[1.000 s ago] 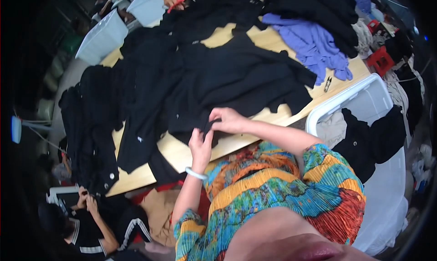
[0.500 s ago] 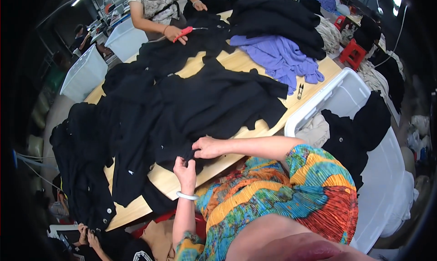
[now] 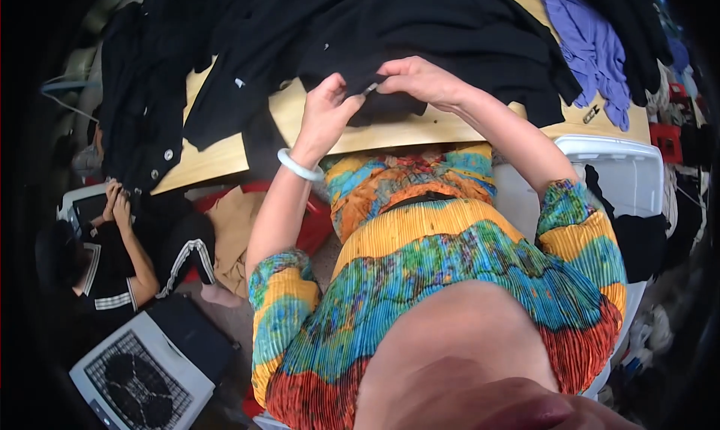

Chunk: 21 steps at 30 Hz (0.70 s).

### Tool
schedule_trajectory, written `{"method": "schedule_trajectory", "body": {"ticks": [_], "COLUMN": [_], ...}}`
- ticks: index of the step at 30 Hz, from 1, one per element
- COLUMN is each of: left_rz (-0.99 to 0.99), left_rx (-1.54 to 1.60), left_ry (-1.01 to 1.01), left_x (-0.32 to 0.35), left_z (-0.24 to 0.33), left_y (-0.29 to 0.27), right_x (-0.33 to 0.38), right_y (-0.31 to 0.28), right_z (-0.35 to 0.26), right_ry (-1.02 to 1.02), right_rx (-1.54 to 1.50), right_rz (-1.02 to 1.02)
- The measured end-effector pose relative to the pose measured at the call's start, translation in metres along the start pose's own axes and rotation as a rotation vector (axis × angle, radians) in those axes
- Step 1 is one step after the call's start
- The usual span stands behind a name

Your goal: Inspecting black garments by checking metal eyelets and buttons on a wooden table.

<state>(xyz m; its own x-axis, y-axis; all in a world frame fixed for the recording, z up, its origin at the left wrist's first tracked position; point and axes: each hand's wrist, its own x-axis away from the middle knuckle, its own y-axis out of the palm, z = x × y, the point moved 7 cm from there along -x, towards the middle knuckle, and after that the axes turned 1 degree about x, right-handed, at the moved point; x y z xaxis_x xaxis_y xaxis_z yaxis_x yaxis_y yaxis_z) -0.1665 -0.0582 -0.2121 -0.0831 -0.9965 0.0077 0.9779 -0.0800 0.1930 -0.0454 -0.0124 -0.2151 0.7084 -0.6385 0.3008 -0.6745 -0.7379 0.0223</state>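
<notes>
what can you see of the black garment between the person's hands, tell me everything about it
The black garment looks soft and matte, with loose folds. It lies spread over the pale wooden table, its near side gathered at the front edge. There the right hand appears to pinch it; the left hand is right beside, its contact unclear. A small pale, shiny piece shows between the hands, too small to identify. Elsewhere its outline blends into other black cloth.
</notes>
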Motion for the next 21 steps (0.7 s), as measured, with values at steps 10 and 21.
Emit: {"method": "schedule_trajectory", "body": {"ticks": [10,21], "left_rz": [0.016,-0.019], "left_rx": [-0.297,-0.245], "left_ry": [0.211,0.605], "left_x": [-0.001,-0.05], "left_z": [0.106,0.256], "left_y": [0.006,0.018], "right_x": [0.021,0.057], "right_y": [0.017,-0.065], "right_z": [-0.071,-0.078], "right_ry": [-0.556,-0.387], "right_rx": [-0.039,0.381], "right_rz": [0.092,0.586]}}
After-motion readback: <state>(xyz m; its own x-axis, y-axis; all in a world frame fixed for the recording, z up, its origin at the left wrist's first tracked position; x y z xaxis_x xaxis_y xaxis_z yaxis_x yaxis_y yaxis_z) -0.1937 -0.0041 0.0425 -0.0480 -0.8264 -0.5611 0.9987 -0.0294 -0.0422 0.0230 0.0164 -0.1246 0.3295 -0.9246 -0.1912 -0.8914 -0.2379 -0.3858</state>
